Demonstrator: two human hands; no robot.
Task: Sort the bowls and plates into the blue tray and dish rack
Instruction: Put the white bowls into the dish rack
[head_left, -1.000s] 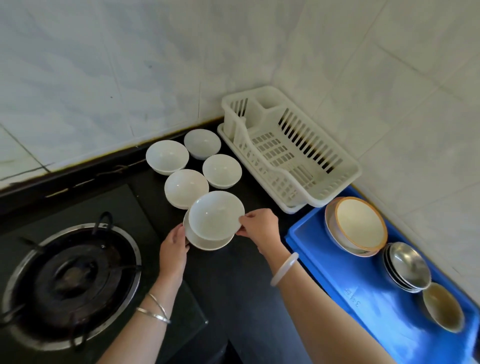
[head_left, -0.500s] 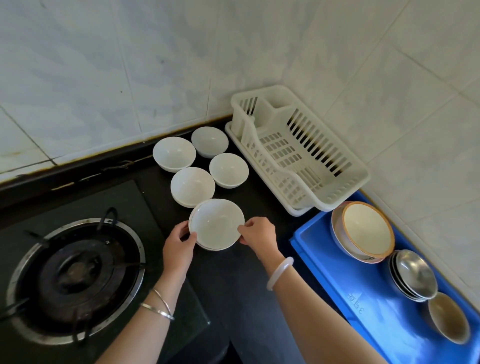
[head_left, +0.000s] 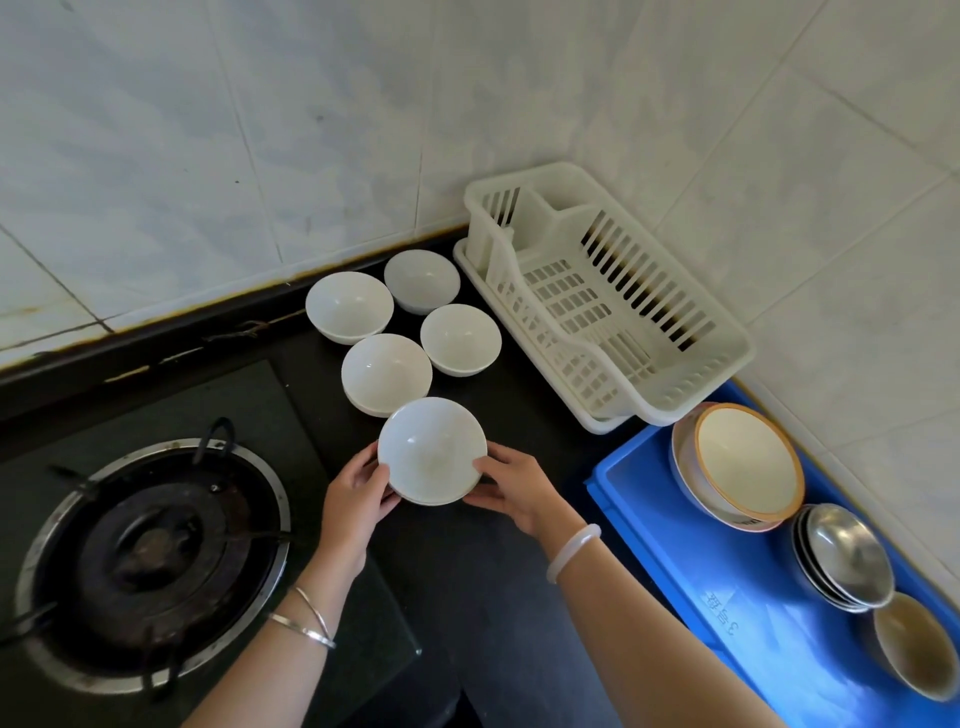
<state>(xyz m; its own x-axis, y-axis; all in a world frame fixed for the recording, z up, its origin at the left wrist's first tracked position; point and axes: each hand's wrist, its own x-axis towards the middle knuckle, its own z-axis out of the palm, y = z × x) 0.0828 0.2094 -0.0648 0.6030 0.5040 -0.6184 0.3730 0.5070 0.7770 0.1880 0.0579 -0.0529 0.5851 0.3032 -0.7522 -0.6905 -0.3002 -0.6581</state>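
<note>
A white bowl (head_left: 431, 449) sits between my two hands above the black counter, nested on a second bowl whose rim shows just below it. My left hand (head_left: 358, 491) grips its left side and my right hand (head_left: 511, 486) grips its right side. Behind it stand several more white bowls (head_left: 387, 371) in a cluster. The empty white dish rack (head_left: 613, 306) is in the corner to the right. The blue tray (head_left: 737, 587) at the right holds large orange-rimmed bowls (head_left: 743, 460), stacked steel bowls (head_left: 847, 556) and a beige bowl (head_left: 909, 644).
A gas burner (head_left: 150, 551) with a black pan support lies to the left on the black stovetop. White tiled walls (head_left: 260, 130) meet in the corner behind the rack. Bare black counter (head_left: 483, 582) lies between my arms.
The upper bowl has come down onto the lower one and now sits nested in it. Both hands stay on the sides of the stack; the camera view shifted slightly.
</note>
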